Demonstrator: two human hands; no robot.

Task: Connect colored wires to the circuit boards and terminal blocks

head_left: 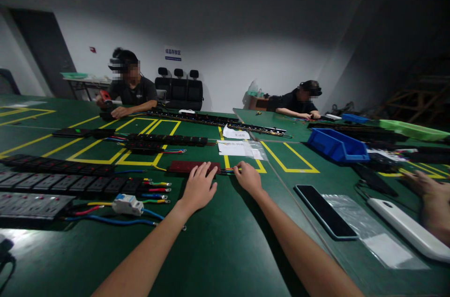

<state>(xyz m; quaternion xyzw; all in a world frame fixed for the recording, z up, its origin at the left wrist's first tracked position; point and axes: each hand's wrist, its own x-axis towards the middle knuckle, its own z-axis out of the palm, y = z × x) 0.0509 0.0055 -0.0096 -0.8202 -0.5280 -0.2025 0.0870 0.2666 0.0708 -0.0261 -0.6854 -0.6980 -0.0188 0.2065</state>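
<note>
A dark red, flat rectangular block (178,166) lies on the green table, with a yellow wire at its left end. My left hand (199,186) rests on the block's near side, fingers stretched and slightly apart. Short coloured wires (228,171) come out of the block's right end. My right hand (249,179) has its thumb and fingers closed on the ends of these wires; the tips are partly hidden. Left of my hands lie black power strips (77,183) with loose coloured leads and a white-grey breaker (127,204) wired to a grey socket strip (33,205).
A phone (325,211), a plastic bag (346,215) and a white elongated device (408,226) lie at right. Beyond them are a blue bin (337,145) and another person's hand (427,189). Paper sheets (235,148) lie ahead. Two people (135,93) work across the table.
</note>
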